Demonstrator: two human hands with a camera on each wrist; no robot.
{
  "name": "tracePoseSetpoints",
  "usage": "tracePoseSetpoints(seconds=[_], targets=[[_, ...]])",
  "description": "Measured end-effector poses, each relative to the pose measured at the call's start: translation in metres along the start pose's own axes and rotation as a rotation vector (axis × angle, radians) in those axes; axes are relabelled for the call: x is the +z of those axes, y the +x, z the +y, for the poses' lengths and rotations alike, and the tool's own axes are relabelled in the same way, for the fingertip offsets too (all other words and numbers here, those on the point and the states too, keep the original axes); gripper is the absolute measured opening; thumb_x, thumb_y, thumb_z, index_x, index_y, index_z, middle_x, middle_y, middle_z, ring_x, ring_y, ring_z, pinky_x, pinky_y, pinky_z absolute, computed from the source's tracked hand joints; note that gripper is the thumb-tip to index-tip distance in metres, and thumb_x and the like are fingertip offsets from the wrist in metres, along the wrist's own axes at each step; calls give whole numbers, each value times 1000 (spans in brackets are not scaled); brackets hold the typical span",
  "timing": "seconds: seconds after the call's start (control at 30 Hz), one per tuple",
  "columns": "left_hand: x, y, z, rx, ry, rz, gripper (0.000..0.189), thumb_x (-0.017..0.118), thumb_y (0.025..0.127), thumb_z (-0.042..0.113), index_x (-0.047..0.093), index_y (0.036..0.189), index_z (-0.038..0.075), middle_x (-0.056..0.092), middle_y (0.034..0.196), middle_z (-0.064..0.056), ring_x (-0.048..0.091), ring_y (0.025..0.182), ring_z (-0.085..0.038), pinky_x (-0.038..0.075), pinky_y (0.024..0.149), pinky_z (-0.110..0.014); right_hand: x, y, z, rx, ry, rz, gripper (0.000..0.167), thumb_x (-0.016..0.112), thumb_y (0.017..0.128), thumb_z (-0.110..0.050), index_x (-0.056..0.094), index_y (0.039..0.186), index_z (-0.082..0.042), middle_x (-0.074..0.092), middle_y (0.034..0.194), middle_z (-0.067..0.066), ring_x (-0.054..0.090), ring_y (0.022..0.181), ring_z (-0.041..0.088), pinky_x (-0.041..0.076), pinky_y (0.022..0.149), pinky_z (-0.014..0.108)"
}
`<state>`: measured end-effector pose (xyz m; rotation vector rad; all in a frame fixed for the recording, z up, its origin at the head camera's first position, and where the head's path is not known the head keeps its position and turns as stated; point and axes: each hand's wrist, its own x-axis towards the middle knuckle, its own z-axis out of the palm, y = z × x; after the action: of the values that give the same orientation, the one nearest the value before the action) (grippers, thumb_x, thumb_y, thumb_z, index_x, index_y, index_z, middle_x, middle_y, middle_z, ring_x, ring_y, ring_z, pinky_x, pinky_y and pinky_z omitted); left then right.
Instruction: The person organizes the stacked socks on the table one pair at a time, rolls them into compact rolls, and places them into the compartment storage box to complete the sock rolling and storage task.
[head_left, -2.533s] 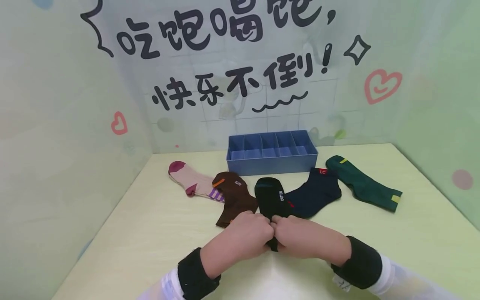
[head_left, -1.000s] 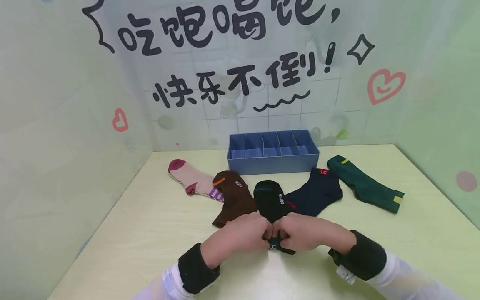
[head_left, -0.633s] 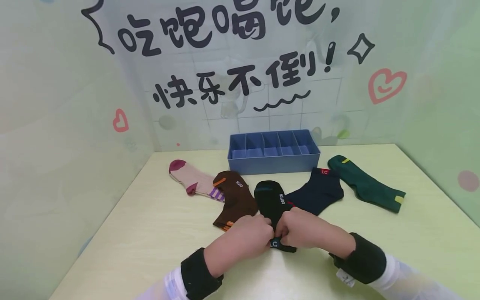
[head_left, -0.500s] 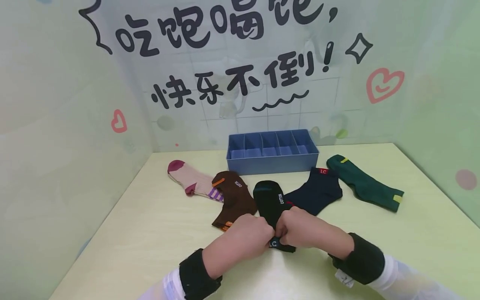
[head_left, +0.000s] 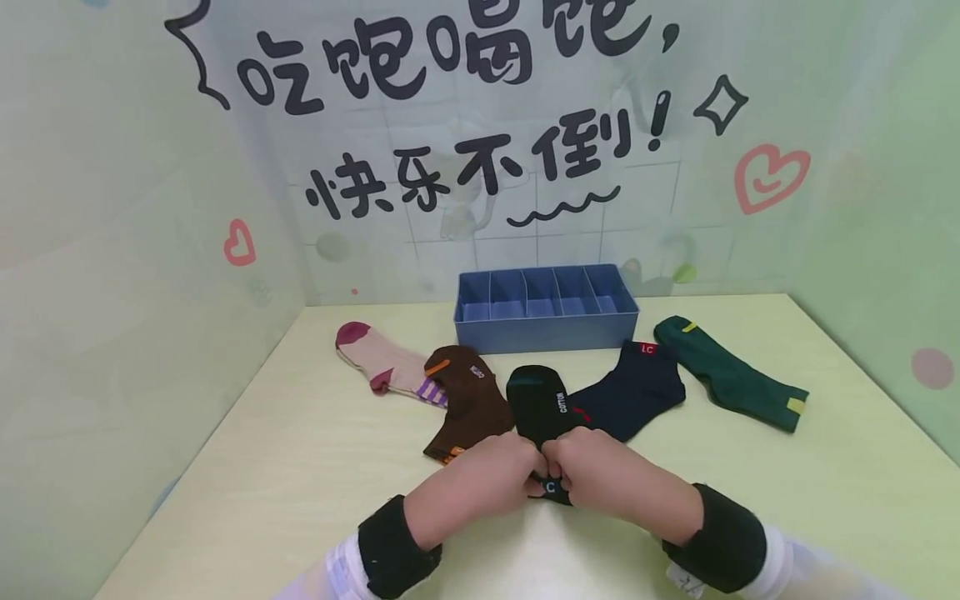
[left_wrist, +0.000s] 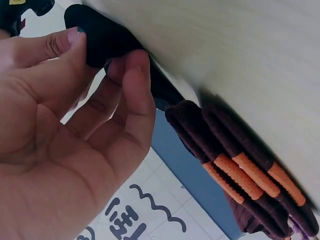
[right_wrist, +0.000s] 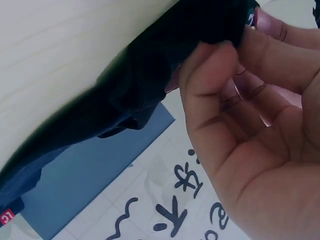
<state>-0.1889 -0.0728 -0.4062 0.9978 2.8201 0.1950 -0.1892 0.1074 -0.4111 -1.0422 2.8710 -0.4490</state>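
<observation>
In the head view a black sock (head_left: 536, 404) with "COTTON" lettering lies at the middle of the table, toe toward the back. My left hand (head_left: 487, 475) and my right hand (head_left: 607, 475) meet over its cuff end, where part of a label peeks out between them. The left wrist view has the left thumb and fingers pinching the dark cuff (left_wrist: 107, 37). From the other side, the right thumb and fingers pinch the same sock (right_wrist: 200, 25) in the right wrist view. Just left lies a brown sock (head_left: 472, 400); to the right, a navy sock (head_left: 637, 387) touches the black one.
A blue divided box (head_left: 547, 333) stands behind the socks, with several compartments. A pink sock (head_left: 386, 358) with purple stripes lies at the left, partly under the brown one. At the right lies a green sock (head_left: 731, 371). A printed backdrop (head_left: 480, 233) rises behind the table.
Both hands have stayed at the black sock's cuff. Its label, hidden at first, came into view between them. Lately the right hand has shifted slightly left, closer to the left hand.
</observation>
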Motion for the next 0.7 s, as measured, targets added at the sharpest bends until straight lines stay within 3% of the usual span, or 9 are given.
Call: tracePoseSetpoints(seconds=[0.07,0.23,0.5,0.7], targets=[[0,1,0,-31,-50,-9,6,79,96,17,81,90,19,62,70,9,45,64,-7,37,58,-20,1,-1,-1,-35,-58,23,33,82,77,11,61,73,-15,51,65,-9,45,63,6,41,60,23],[0,2,0,-68,-58,4,11,80,95,16,80,84,15,55,62,7,43,59,-8,34,54,-22,0,-4,-4,-71,-172,12,28,85,77,7,66,72,-13,54,63,-7,45,60,9,41,59,25],[2,3,-5,-104,-141,20,11,80,94,13,82,83,15,66,69,8,51,63,-6,43,58,-22,8,-11,-11,-333,-656,79,15,87,81,-18,75,73,-21,60,64,-4,49,56,12,37,51,26],[3,5,-7,-108,-148,24,11,80,94,15,82,83,14,67,68,7,52,63,-6,45,59,-22,11,-16,-19,-363,-836,73,15,86,84,-32,76,72,-28,60,65,-5,51,59,14,38,61,29]])
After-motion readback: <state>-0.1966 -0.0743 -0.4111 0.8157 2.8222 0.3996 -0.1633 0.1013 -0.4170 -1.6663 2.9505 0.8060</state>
